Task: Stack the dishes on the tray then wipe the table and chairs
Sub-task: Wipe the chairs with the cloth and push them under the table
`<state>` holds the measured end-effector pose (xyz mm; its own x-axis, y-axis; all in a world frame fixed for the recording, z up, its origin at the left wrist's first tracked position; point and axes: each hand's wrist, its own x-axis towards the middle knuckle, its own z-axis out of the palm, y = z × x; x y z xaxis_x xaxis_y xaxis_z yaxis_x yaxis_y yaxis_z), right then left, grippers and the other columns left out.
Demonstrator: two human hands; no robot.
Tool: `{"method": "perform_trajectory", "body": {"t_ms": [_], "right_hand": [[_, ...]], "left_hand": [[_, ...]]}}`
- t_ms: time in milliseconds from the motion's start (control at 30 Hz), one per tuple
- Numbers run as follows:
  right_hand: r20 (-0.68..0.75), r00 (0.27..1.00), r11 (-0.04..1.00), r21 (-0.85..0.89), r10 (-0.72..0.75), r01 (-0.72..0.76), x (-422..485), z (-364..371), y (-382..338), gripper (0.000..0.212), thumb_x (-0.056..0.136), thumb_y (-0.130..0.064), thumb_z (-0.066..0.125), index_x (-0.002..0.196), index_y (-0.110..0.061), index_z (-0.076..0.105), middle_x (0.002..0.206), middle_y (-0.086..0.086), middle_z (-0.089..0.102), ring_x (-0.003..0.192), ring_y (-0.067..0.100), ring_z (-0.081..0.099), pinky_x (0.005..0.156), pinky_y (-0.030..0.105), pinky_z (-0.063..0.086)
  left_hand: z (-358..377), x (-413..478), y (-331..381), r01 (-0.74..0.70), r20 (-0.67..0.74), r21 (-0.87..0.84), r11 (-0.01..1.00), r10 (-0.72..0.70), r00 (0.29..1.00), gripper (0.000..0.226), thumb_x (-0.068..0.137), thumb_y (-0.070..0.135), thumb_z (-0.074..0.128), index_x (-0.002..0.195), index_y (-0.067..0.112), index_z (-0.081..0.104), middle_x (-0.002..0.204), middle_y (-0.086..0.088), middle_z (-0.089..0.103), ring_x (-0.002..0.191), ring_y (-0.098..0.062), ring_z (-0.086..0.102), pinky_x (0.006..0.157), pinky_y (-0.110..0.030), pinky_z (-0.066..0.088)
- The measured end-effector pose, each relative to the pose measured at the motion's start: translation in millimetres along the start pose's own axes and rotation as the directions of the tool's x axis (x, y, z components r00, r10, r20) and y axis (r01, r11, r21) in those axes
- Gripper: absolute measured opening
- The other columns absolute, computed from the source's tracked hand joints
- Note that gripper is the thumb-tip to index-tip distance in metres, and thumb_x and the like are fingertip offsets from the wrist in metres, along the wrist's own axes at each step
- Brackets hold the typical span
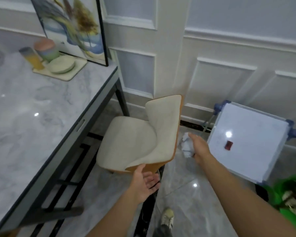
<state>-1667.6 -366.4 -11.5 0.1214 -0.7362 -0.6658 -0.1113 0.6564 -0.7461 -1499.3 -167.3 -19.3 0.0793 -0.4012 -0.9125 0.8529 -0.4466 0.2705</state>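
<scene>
A cream upholstered chair [133, 139] with an orange wooden shell stands beside the grey marble table [24, 117]. My left hand [144, 183] is open, palm up, with its fingertips at the near corner of the chair's backrest. My right hand [199, 148] is to the right of the chair back, closed around a crumpled white tissue [186, 145]. At the table's far end a cream tray [75, 69] carries stacked plates [61, 65], a pink and green bowl stack [47, 49] and a glass of yellow drink [32, 58].
A framed painting [72, 28] leans on the panelled wall behind the tray. A white board [246, 142] with blue corners lies on the floor at right. A green bin [290, 197] with rubbish is at the lower right. My shoe [167, 218] is on the glossy tiles.
</scene>
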Motion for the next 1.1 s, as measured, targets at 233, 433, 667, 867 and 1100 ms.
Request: {"method": "perform_trajectory", "body": {"t_ms": [233, 433, 667, 867, 1100], "right_hand": [[-0.202, 0.965, 0.957, -0.271, -0.165, 0.107, 65.1, 34.9, -48.4, 0.046, 0.079, -0.057, 0.069, 0.087, -0.013, 0.071, 0.098, 0.009, 0.073, 0.09, 0.029, 0.069, 0.091, 0.045, 0.058], [-0.101, 0.983, 0.94, -0.324, -0.152, 0.111, 68.4, 48.4, -52.4, 0.048, 0.063, -0.047, 0.093, 0.081, -0.008, 0.072, 0.068, 0.011, 0.072, 0.058, 0.027, 0.068, 0.066, 0.047, 0.063], [-0.081, 0.984, 0.911, -0.398, -0.156, 0.112, 62.4, 82.0, -34.2, 0.047, 0.056, -0.04, 0.089, 0.09, -0.012, 0.074, 0.097, 0.011, 0.077, 0.085, 0.03, 0.073, 0.087, 0.052, 0.062], [-0.013, 0.991, 0.931, -0.345, -0.131, 0.118, 39.1, 143.8, -18.2, 0.046, 0.077, -0.029, 0.085, 0.112, -0.006, 0.067, 0.104, 0.008, 0.071, 0.085, 0.022, 0.068, 0.077, 0.035, 0.056], [0.069, 0.995, 0.947, -0.309, -0.066, 0.084, 18.4, 215.4, 1.8, 0.028, 0.078, -0.027, 0.085, 0.096, -0.012, 0.069, 0.1, 0.009, 0.075, 0.089, 0.028, 0.073, 0.084, 0.043, 0.062]], "left_hand": [[60.2, 45.0, 5.0, -0.076, -0.081, -0.281, 0.957, 0.055, 0.995, 0.042, 0.098, 0.043, 0.064, 0.118, 0.007, 0.06, 0.114, -0.02, 0.063, 0.106, -0.033, 0.063, 0.082, -0.048, 0.059], [75.7, 55.1, 5.5, -0.137, -0.178, -0.361, 0.923, 0.076, 0.981, 0.036, 0.096, 0.012, 0.066, 0.129, 0.003, 0.057, 0.097, -0.017, 0.066, 0.08, -0.029, 0.066, 0.047, -0.038, 0.061], [36.6, 48.0, 20.6, -0.221, -0.319, -0.364, 0.905, 0.101, 0.942, 0.04, 0.094, 0.001, 0.061, 0.133, 0.005, 0.056, 0.107, -0.017, 0.066, 0.085, -0.032, 0.066, 0.041, -0.033, 0.056], [-26.5, 36.9, 56.3, -0.284, -0.39, -0.296, 0.912, 0.156, 0.908, 0.041, 0.091, 0.004, 0.066, 0.132, 0.005, 0.06, 0.115, -0.018, 0.068, 0.097, -0.035, 0.068, 0.055, -0.039, 0.061], [-99.3, 31.7, 101.0, -0.315, -0.422, -0.215, 0.924, 0.203, 0.884, 0.033, 0.096, 0.008, 0.063, 0.129, 0.005, 0.059, 0.108, -0.016, 0.069, 0.09, -0.033, 0.067, 0.084, -0.057, 0.061]]}}
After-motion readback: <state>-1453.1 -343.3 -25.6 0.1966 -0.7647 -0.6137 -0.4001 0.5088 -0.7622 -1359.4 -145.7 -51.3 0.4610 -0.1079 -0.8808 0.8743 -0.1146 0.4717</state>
